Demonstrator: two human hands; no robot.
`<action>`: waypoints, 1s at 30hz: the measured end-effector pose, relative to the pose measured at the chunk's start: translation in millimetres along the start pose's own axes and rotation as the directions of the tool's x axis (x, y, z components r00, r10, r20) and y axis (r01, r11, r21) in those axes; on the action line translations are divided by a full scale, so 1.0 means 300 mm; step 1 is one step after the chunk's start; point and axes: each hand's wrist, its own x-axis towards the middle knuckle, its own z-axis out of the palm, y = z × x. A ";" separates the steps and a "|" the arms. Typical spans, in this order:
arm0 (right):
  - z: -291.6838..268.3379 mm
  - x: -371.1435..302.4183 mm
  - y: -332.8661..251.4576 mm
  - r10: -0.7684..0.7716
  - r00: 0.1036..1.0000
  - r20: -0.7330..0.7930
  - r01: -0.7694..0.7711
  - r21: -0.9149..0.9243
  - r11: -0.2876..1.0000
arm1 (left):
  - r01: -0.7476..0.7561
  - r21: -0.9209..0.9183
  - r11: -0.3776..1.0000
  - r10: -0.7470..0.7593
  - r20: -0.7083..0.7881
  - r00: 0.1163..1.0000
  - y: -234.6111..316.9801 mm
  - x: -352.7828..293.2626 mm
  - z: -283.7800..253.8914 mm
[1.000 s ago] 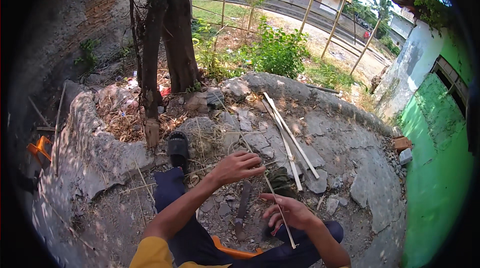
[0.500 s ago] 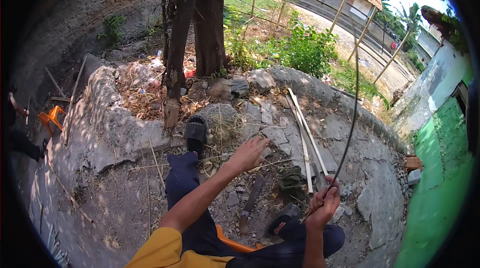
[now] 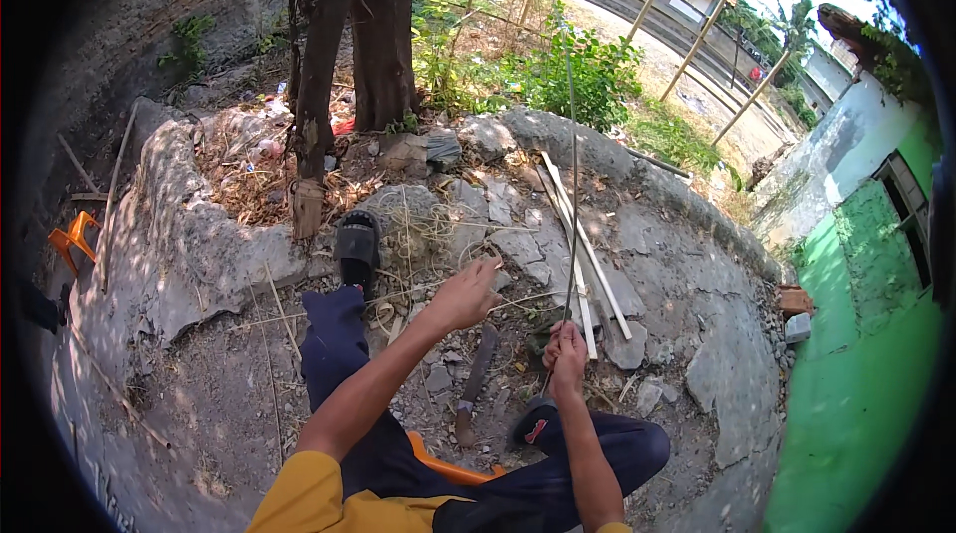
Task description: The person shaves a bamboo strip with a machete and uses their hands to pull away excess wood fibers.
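Note:
My right hand (image 3: 566, 352) is closed round a long, thin, dark rod (image 3: 574, 185), which stands nearly upright and reaches up past the bush. To its left, my left hand (image 3: 466, 292) hovers over the ground with the fingers stretched out and nothing visible in them. Below that hand lies a machete (image 3: 481, 364) with a dark blade and a wooden handle. Beyond my right hand, pale wooden strips (image 3: 600, 269) rest on the broken concrete. A dark green cloth (image 3: 539, 342) is partly hidden behind the right hand.
Tangled pale fibre strips (image 3: 413, 234) lie beside my sandalled foot (image 3: 357, 249). Tree trunks (image 3: 383, 45) rise from a rubble-edged bed ahead. A green wall (image 3: 846, 354) stands at right. An orange chair (image 3: 73, 239) and another person's dark-clothed leg (image 3: 42, 309) are at far left.
My right hand has moved left with the rod, which has swung from a rightward lean to nearly upright. The left hand stays stretched out. The whole view has shifted slightly.

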 end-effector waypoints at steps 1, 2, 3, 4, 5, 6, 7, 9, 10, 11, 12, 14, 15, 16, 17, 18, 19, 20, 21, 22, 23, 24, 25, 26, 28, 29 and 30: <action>0.034 -0.018 0.022 -0.019 1.000 0.024 0.019 0.000 1.000 | -0.011 -0.102 0.995 0.011 -0.001 1.000 -0.021 0.006 0.020; 0.054 -0.033 0.024 -0.039 0.998 0.041 0.039 -0.001 0.999 | -0.026 -0.207 0.978 0.026 0.000 1.000 -0.001 0.014 0.009; 0.072 -0.031 0.020 -0.040 0.999 0.036 0.040 0.001 0.999 | -0.034 -0.349 0.936 0.086 0.134 0.987 0.014 0.034 -0.008; 0.092 -0.034 0.006 -0.084 0.992 0.092 0.084 0.004 0.996 | -0.029 -0.351 0.936 0.085 0.145 0.986 0.043 0.030 -0.031; 0.116 -0.047 -0.015 -0.124 0.981 0.146 0.124 0.011 0.992 | 0.058 -0.609 0.791 0.126 0.256 0.958 0.070 0.017 -0.044; 0.144 -0.059 -0.034 -0.113 0.984 0.137 0.112 0.012 0.994 | 0.178 -0.798 0.576 0.194 0.345 0.918 0.088 0.009 -0.046; 0.183 -0.065 -0.063 -0.068 0.988 0.140 0.068 0.004 0.998 | 0.134 -0.826 0.548 0.228 0.302 0.926 0.102 0.014 -0.049; 0.170 -0.076 -0.055 0.028 0.978 0.207 -0.038 0.044 0.998 | 0.112 -0.893 0.436 0.270 0.249 0.930 0.131 0.003 -0.045; 0.169 -0.084 -0.057 0.037 0.979 0.203 -0.047 0.048 0.998 | 0.074 -0.945 0.320 0.301 0.176 0.937 0.144 -0.003 -0.056; 0.172 -0.092 -0.061 0.072 0.968 0.241 -0.105 0.129 0.986 | 0.090 -0.962 0.257 0.282 0.164 0.945 0.139 -0.003 -0.056; 0.172 -0.099 -0.061 0.103 0.954 0.282 -0.165 0.207 0.964 | 0.100 -0.961 0.256 0.276 0.172 0.946 0.137 -0.006 -0.066; 0.168 -0.103 -0.049 0.129 0.939 0.319 -0.206 0.219 0.954 | 0.144 -0.965 0.221 0.224 0.194 0.955 0.139 -0.016 -0.089; 0.166 -0.109 -0.044 0.150 0.944 0.294 -0.220 0.222 0.950 | 0.158 -0.967 0.199 0.220 0.202 0.954 0.140 -0.016 -0.084; 0.169 -0.114 -0.047 0.171 0.947 0.273 -0.237 0.232 0.943 | 0.168 -0.965 0.203 0.211 0.211 0.954 0.141 -0.014 -0.078; 0.155 -0.112 -0.043 0.152 0.935 0.319 -0.240 0.256 0.937 | 0.137 -0.958 0.253 0.222 0.196 0.955 0.140 -0.013 -0.074; 0.153 -0.112 -0.042 0.159 0.934 0.321 -0.249 0.263 0.932 | 0.106 -0.948 0.301 0.235 0.181 0.955 0.140 -0.010 -0.069; 0.160 -0.115 -0.048 0.168 0.934 0.315 -0.256 0.263 0.930 | 0.106 -0.965 0.239 0.244 0.166 0.956 0.145 -0.012 -0.073; 0.167 -0.117 -0.054 0.177 0.935 0.308 -0.263 0.263 0.928 | 0.113 -0.965 0.236 0.239 0.170 0.956 0.144 -0.015 -0.082; 0.177 -0.119 -0.059 0.173 0.941 0.292 -0.254 0.266 0.930 | 0.118 -0.971 0.206 0.252 0.169 0.953 0.143 -0.019 -0.093; 0.171 -0.120 -0.053 0.177 0.941 0.289 -0.257 0.267 0.929 | 0.121 -0.977 0.176 0.269 0.166 0.949 0.147 -0.019 -0.106; 0.160 -0.121 -0.047 0.178 0.935 0.308 -0.261 0.256 0.931 | 0.134 -0.976 0.169 0.251 0.174 0.952 0.149 -0.021 -0.112; 0.149 -0.120 -0.040 0.178 0.928 0.326 -0.265 0.245 0.933 | 0.139 -0.976 0.168 0.251 0.179 0.951 0.145 -0.016 -0.108; 0.144 -0.118 -0.035 0.180 0.928 0.326 -0.267 0.246 0.932 | 0.120 -0.980 0.158 0.255 0.158 0.954 0.140 -0.012 -0.109; 0.138 -0.116 -0.031 0.168 0.920 0.353 -0.258 0.223 0.940 | 0.101 -0.984 0.147 0.259 0.137 0.956 0.136 -0.010 -0.108; 0.131 -0.114 -0.032 0.161 0.911 0.381 -0.251 0.202 0.947 | 0.106 -0.986 0.128 0.247 0.135 0.960 0.131 -0.011 -0.104; 0.131 -0.113 -0.037 0.157 0.902 0.402 -0.257 0.208 0.944 | 0.107 -0.988 0.109 0.237 0.131 0.963 0.128 -0.013 -0.103; 0.131 -0.112 -0.044 0.154 0.893 0.423 -0.263 0.213 0.941 | 0.110 -0.988 0.108 0.233 0.133 0.963 0.124 -0.013 -0.104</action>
